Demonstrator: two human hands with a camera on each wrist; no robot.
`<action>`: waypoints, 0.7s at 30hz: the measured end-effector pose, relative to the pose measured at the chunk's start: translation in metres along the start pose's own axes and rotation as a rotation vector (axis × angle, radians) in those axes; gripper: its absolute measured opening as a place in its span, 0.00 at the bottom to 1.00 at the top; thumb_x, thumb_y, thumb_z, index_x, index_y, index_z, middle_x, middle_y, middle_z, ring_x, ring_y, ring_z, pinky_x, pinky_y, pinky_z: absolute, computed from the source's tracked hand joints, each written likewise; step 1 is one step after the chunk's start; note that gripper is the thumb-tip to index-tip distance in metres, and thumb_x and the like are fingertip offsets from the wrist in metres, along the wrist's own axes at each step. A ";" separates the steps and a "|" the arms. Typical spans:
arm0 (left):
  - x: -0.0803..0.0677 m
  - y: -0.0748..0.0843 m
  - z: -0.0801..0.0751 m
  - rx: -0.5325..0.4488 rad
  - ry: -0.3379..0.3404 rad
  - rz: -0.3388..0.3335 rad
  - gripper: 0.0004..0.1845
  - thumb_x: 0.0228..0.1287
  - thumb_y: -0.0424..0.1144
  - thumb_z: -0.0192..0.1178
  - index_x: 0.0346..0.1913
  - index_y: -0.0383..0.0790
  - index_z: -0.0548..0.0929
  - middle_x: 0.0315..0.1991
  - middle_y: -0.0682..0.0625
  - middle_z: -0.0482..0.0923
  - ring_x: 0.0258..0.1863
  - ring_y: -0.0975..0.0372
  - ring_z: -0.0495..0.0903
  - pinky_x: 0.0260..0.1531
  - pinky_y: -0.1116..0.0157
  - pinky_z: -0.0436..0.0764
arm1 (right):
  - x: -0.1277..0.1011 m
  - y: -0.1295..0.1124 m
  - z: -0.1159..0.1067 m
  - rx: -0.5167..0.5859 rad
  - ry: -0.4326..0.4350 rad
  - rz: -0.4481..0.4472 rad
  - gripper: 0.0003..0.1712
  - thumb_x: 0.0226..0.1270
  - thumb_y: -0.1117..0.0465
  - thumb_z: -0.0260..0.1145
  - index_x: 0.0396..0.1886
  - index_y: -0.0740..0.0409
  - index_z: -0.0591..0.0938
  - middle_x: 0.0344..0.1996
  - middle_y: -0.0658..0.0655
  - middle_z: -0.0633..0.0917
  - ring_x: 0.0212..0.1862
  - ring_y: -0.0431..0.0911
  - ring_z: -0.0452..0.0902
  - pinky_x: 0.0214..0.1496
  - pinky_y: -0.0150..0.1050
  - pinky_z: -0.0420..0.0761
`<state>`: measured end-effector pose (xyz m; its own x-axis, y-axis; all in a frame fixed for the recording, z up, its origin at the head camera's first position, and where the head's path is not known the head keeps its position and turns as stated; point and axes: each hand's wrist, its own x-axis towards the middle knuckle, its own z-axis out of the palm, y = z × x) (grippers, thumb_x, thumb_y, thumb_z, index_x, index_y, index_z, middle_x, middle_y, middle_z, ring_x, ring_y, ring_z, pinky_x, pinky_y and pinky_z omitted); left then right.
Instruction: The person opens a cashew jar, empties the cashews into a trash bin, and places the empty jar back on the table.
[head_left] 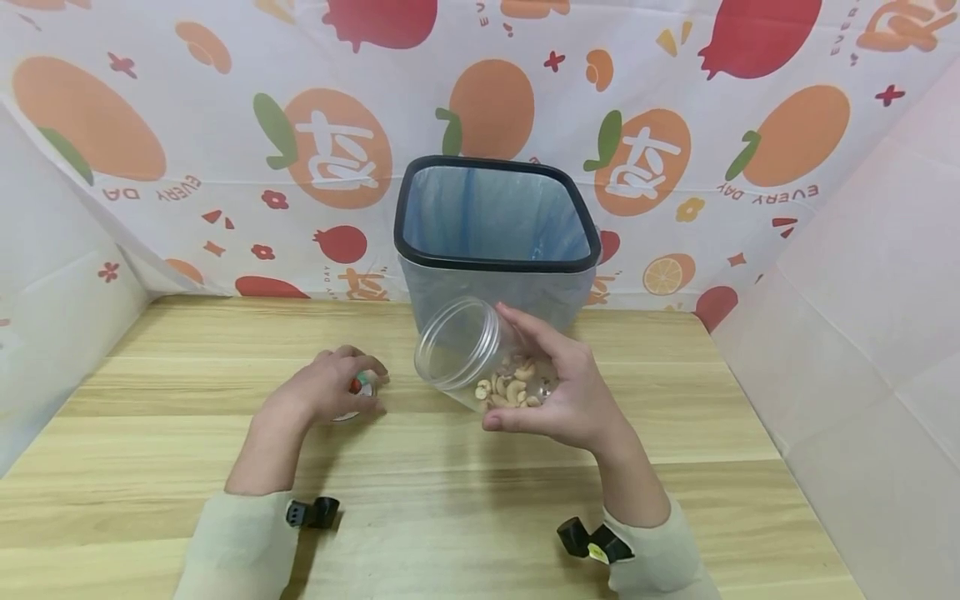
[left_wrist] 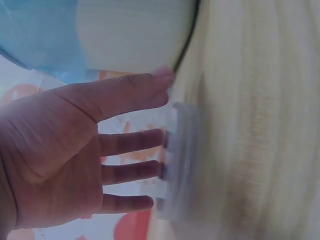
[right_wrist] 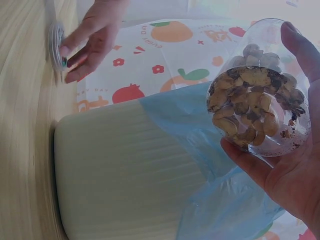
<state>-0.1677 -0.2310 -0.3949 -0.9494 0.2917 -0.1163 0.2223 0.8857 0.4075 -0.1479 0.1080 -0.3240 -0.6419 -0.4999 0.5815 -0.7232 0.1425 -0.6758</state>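
A clear plastic jar (head_left: 457, 350) is tilted in my right hand (head_left: 573, 392), its open mouth facing left. Thumb and fingers grip it around its lower part. Cashews (head_left: 513, 390) lie inside near the base; dark bits show among them through the bottom in the right wrist view. My left hand (head_left: 326, 387) is over a round lid (head_left: 367, 388) on the table, partly covering it. Seen from the left wrist, its fingers (left_wrist: 132, 142) are straight, the tips at the edge of the lid (left_wrist: 185, 160), with the thumb apart.
Just behind the jar stands a trash bin (head_left: 498, 265) with a black rim and a blue bag lining. The wood-grain table (head_left: 435, 517) meets a fruit-print cloth (head_left: 322, 250) at the back. Pale cloth walls flank both sides.
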 end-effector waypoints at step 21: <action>-0.045 0.081 -0.058 0.119 0.845 0.443 0.19 0.59 0.39 0.69 0.54 0.43 0.85 0.50 0.47 0.83 0.52 0.49 0.78 0.47 0.51 0.81 | 0.000 0.000 0.001 0.032 0.000 0.005 0.57 0.40 0.45 0.85 0.73 0.50 0.70 0.68 0.50 0.76 0.64 0.49 0.77 0.63 0.43 0.77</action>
<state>-0.1199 -0.1935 -0.3039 -0.6097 0.2933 0.7364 0.5764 0.8018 0.1578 -0.1478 0.1074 -0.3241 -0.6452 -0.4995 0.5781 -0.7116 0.1174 -0.6927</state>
